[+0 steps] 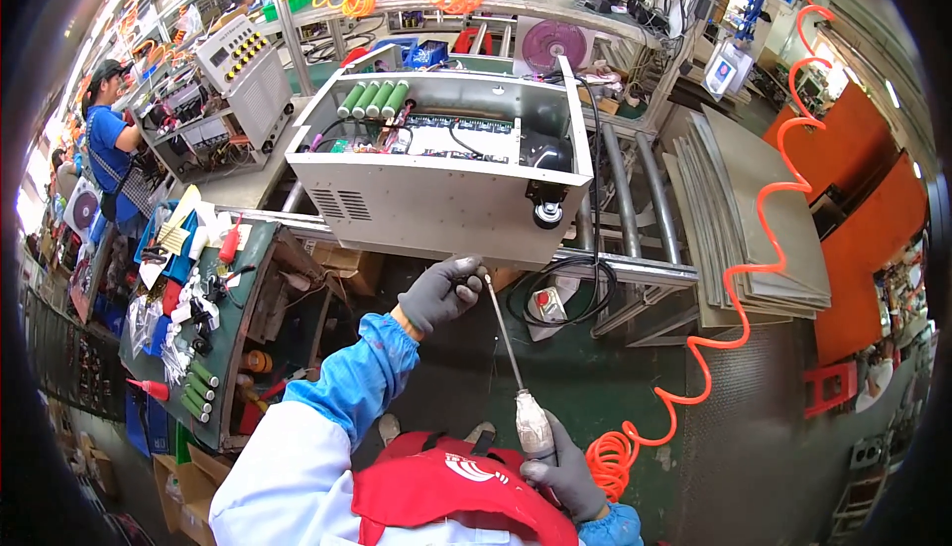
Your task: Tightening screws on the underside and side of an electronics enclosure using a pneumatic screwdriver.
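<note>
My right hand [567, 475], in a grey glove, grips the whitish wrapped body of a power screwdriver [533, 425]. Its long thin bit points up and away from me, toward my left hand [441, 294]. That hand, gloved too, has its fingers curled together close to the bit's tip; whatever they pinch is too small to make out. Just beyond it lies a grey metal cabinet [426, 204] with its open side up, on a roller line. Inside are green cylindrical parts [373, 100], circuit boards and wires. A caster wheel [547, 213] sits on its near face, toward the right.
A green-topped bench [260, 253] at left holds loose parts, green cylinders and a red-tipped bottle [151, 388]. The coiled orange hose [729, 283] hangs down the right side. Flat panels [759, 219] are stacked right of the rollers [622, 189]. A co-worker [109, 144] stands far left.
</note>
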`<state>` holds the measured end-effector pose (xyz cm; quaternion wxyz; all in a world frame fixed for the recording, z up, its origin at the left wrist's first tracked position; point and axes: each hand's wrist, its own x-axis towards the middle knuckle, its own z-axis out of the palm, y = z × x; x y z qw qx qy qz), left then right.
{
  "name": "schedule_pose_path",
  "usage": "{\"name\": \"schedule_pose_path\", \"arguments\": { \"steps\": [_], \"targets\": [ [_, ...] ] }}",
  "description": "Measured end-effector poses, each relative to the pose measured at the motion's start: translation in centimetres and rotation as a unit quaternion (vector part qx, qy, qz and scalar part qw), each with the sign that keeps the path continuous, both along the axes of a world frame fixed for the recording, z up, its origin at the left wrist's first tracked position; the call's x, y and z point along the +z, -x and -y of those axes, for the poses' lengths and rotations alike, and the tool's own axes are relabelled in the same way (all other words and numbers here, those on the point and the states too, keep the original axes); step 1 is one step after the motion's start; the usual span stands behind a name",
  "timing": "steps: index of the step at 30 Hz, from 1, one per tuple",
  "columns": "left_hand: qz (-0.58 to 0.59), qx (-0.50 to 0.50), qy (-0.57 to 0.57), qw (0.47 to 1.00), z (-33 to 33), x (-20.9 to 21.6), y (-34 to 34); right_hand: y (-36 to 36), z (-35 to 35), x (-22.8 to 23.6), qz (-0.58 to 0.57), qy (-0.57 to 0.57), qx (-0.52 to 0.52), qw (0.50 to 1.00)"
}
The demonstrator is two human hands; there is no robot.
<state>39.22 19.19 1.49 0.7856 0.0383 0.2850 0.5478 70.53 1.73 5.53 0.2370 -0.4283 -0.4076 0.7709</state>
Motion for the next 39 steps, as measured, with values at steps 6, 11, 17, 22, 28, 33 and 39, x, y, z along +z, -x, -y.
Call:
{"name": "schedule_pose_path", "arguments": {
  "steps": [6, 11, 17, 22, 28, 33, 39],
  "targets": [
    [-0.047, 0.005, -0.003, 0.999, 0.9, 1.5, -1.5, -0.2, 0.4, -0.9, -0.007, -0.048, -0.003, 0.999],
    [-0.080, -0.020, -0.004, 0.997, 1.7, 2.5, -2.1, -0.6, 0.4, -0.6, 0.018, -0.030, 0.009, 0.999],
    [-0.125, -0.013, -0.044, 0.991, 2.2, 2.3, -2.7, -0.3, 0.6, -0.3, 0.021, -0.032, 0.002, 0.999],
    [-0.105, 0.000, -0.070, 0.992, 1.9, 0.8, -2.8, -0.9, 0.2, -1.7, 0.066, -0.115, 0.012, 0.991],
    [0.031, -0.020, -0.127, 0.991, 1.4, -0.5, -2.5, -3.2, -0.4, -3.4, -0.494, 0.312, 0.059, 0.809],
    [-0.076, -0.010, -0.129, 0.989, 0.3, 1.2, -3.3, -2.1, -1.7, -0.3, -0.224, 0.151, 0.012, 0.963],
    [-0.239, -0.111, -0.116, 0.958, 0.7, 1.6, -7.3, 0.2, -4.1, 1.1, -0.076, -0.024, -0.109, 0.991]
  ]
}}
